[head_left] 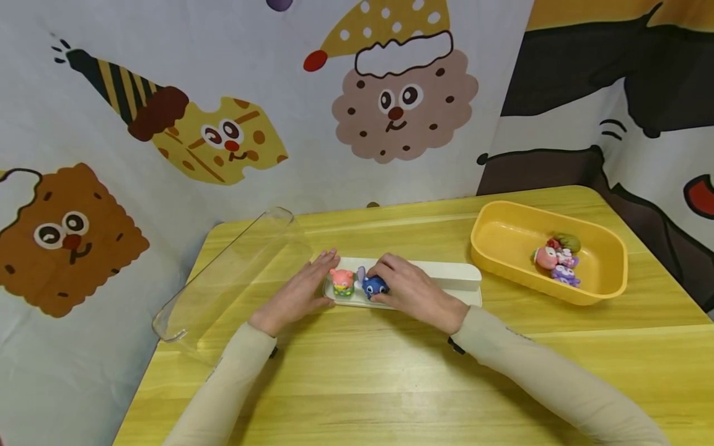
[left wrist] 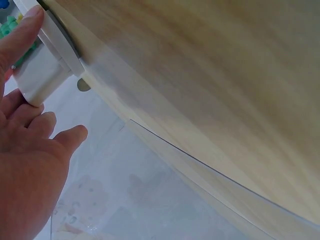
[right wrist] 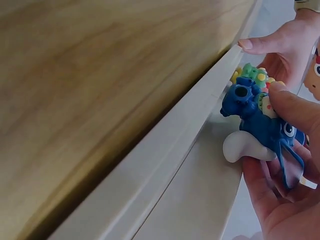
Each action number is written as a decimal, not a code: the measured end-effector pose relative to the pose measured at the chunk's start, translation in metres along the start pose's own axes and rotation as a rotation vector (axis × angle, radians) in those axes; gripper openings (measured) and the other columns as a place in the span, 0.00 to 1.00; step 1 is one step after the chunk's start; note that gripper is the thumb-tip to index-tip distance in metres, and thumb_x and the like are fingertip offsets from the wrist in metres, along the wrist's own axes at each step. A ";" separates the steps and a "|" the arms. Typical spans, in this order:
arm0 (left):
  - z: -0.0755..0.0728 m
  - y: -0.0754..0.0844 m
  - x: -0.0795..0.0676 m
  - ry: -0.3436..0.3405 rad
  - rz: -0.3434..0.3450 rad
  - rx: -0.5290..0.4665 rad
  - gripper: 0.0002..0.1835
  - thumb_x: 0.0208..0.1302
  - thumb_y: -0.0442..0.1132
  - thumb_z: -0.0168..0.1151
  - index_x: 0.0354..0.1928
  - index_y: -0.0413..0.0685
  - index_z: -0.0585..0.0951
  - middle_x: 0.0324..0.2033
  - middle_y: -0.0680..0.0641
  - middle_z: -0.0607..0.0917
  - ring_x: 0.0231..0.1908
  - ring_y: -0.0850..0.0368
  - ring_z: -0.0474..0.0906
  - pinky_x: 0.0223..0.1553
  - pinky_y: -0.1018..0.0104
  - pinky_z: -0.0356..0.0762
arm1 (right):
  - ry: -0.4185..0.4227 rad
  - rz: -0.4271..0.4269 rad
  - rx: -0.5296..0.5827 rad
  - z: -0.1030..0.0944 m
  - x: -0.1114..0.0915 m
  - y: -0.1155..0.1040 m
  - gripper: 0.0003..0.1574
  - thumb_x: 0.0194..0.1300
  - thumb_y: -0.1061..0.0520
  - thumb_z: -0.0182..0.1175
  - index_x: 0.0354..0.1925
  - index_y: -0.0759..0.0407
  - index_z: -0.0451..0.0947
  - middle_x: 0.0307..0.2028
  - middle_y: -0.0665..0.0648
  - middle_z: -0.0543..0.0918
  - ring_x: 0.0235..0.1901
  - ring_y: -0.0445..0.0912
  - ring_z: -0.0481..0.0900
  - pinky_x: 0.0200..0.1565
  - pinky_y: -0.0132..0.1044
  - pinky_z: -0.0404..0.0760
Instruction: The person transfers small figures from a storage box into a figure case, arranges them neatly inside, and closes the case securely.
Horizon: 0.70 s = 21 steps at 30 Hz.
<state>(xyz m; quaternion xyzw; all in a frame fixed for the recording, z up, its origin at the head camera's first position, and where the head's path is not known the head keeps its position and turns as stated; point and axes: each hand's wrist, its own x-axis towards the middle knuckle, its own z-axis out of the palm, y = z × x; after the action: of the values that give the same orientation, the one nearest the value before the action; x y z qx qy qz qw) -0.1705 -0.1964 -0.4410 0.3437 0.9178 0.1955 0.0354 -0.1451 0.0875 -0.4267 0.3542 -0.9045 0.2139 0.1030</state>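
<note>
My right hand [head_left: 415,292] pinches a blue big-eared toy figure [head_left: 375,286] between thumb and fingers, low over a long white stepped stand [head_left: 454,277]. In the right wrist view the blue figure [right wrist: 257,120] is tilted, with a rounded white part at its side. Beside it, at the stand's left end, is a pink-headed toy figure [head_left: 342,282] with a green and yellow body. My left hand [head_left: 295,298] rests against that same end, its thumb at the near edge and its extended fingers toward the back. The blue figure's contact with the stand is hidden.
A clear plastic cover [head_left: 229,272] lies slanted on the table's left side. On the right, a yellow basin [head_left: 504,241] holds several small toy figures [head_left: 558,260]. Behind the wooden table [head_left: 379,384] hangs a printed cloth [head_left: 312,124] with cartoon faces.
</note>
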 end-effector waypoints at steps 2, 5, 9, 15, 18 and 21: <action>0.000 0.000 0.000 -0.004 -0.002 -0.004 0.50 0.61 0.38 0.77 0.80 0.38 0.59 0.81 0.41 0.53 0.80 0.43 0.49 0.77 0.39 0.52 | -0.001 -0.011 -0.017 0.001 0.000 0.000 0.28 0.60 0.50 0.78 0.53 0.60 0.83 0.48 0.55 0.80 0.44 0.44 0.79 0.48 0.37 0.86; 0.000 0.000 0.000 -0.006 -0.001 -0.006 0.50 0.61 0.38 0.77 0.80 0.38 0.59 0.81 0.41 0.53 0.80 0.43 0.49 0.76 0.38 0.52 | 0.002 -0.023 -0.037 0.002 -0.001 0.000 0.28 0.60 0.50 0.78 0.53 0.60 0.83 0.48 0.55 0.79 0.44 0.44 0.78 0.48 0.37 0.86; 0.000 0.000 -0.001 -0.007 0.001 -0.002 0.50 0.61 0.39 0.77 0.80 0.38 0.59 0.81 0.41 0.53 0.79 0.43 0.49 0.76 0.38 0.53 | 0.002 -0.022 -0.055 0.002 -0.002 0.000 0.28 0.60 0.48 0.78 0.53 0.60 0.82 0.48 0.54 0.79 0.44 0.45 0.78 0.48 0.38 0.85; 0.000 0.000 -0.001 -0.007 0.007 -0.005 0.50 0.61 0.38 0.77 0.80 0.38 0.58 0.81 0.42 0.53 0.80 0.43 0.49 0.77 0.39 0.52 | -0.002 -0.017 -0.046 0.001 -0.003 0.001 0.33 0.57 0.46 0.79 0.55 0.60 0.81 0.48 0.55 0.79 0.45 0.46 0.77 0.49 0.39 0.84; 0.000 0.000 -0.001 -0.006 0.006 -0.011 0.50 0.61 0.38 0.77 0.80 0.39 0.58 0.81 0.42 0.53 0.80 0.44 0.49 0.77 0.39 0.52 | -0.007 -0.018 -0.041 -0.001 -0.003 0.002 0.36 0.57 0.46 0.80 0.58 0.60 0.81 0.49 0.55 0.79 0.45 0.46 0.78 0.50 0.39 0.85; 0.000 0.000 -0.001 -0.002 0.007 -0.010 0.51 0.61 0.38 0.77 0.80 0.39 0.58 0.81 0.42 0.53 0.79 0.44 0.49 0.77 0.39 0.53 | -0.008 -0.014 -0.047 -0.004 -0.004 0.003 0.39 0.57 0.44 0.80 0.60 0.60 0.80 0.51 0.56 0.80 0.47 0.46 0.79 0.50 0.38 0.85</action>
<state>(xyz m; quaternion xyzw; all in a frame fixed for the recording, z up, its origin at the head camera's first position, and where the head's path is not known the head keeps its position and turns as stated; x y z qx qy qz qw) -0.1697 -0.1971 -0.4410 0.3470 0.9156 0.1997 0.0374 -0.1442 0.0931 -0.4257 0.3589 -0.9072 0.1903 0.1093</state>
